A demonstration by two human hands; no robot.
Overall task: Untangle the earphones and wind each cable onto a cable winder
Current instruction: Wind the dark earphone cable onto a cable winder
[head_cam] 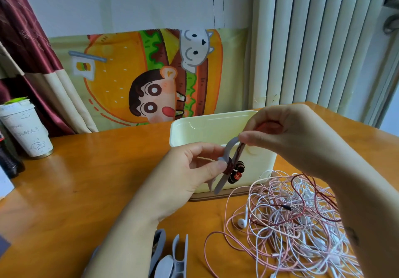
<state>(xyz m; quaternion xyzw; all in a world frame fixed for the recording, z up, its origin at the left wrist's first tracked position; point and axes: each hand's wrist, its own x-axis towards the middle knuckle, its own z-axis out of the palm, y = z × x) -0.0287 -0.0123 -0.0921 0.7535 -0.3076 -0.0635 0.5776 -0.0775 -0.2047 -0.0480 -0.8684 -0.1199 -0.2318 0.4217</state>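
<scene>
Orange desk (75,180); burger-print cloth (121,79) behind. Left grip (190,169) pinching grey cable winder (228,149); right grip (287,135) pinching dark-red earphone cable (239,151).

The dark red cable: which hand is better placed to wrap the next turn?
Probably the right hand: it pinches the dark red cable at the top of the grey winder, while the left hand grips the winder steady.
</scene>
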